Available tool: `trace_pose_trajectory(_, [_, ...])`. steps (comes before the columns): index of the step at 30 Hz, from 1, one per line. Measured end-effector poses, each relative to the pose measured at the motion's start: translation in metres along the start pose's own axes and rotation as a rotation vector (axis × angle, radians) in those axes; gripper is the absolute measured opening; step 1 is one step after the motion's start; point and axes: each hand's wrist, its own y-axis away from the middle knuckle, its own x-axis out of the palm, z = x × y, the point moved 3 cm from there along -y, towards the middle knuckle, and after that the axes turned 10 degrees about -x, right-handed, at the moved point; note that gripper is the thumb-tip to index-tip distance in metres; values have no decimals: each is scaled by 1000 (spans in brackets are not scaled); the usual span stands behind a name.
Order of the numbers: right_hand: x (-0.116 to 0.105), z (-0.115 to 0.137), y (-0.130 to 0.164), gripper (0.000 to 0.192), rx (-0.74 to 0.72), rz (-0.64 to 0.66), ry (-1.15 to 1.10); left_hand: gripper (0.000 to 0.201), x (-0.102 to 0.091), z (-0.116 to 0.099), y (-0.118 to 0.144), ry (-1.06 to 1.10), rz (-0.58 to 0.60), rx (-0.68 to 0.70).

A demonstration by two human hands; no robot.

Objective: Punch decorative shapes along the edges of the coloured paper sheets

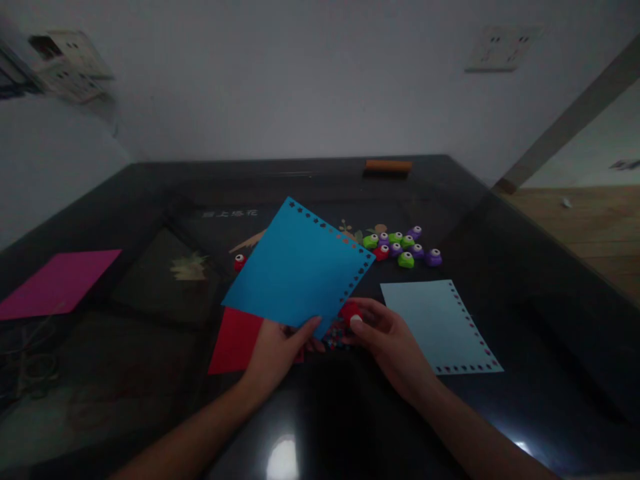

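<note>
Pinches the blue sheet (290, 267) by its near corner in the left hand (281, 345), between a thumb laid on top and fingers mostly hidden below. Grips the red punch (351, 311) in the right hand (393, 335), between curled fingers and a thumb set at its white part, just beside the sheet's lower right edge. Cannot tell about any entry of paper into the punch, nor about any pressing.

Could go wrong, by the look of it, through that one-corner hold: might let the sheet sag or swing, and so cut a crooked or overlapping hole. Might also crease the corner through too hard a pinch, or scatter the small blue and red scraps (334, 340) with a low wrist.

Looks flat, smooth and bright blue, with little dark cutouts along the upper right edge and part of the lower right. Hangs tilted above the table (490, 260), about midway between its left and right edges, well short of the far edge, partly over the red sheet (235, 340). Toward the right edge: the pale blue sheet (425, 323) and, beyond it, a cluster of coloured punches (395, 250).
</note>
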Motion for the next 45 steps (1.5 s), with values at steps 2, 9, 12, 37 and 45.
trace_pose_trajectory(2, [1,-1,0,34,-1,-1,-13,20,-1,0,0,1,-10,-2])
trace_pose_trajectory(9, [4,-2,4,35,12,-10,-35,20,1,0,2,-16,-5,10])
trace_pose_trajectory(12, [4,-3,4,36,14,-6,-39,20,1,1,2,-29,3,18])
trace_pose_trajectory(37, [3,-6,6,29,-6,3,141,19,2,2,4,-328,-23,84])
trace_pose_trajectory(45, [3,-2,5,24,-31,23,212,17,5,-1,4,-268,46,103])
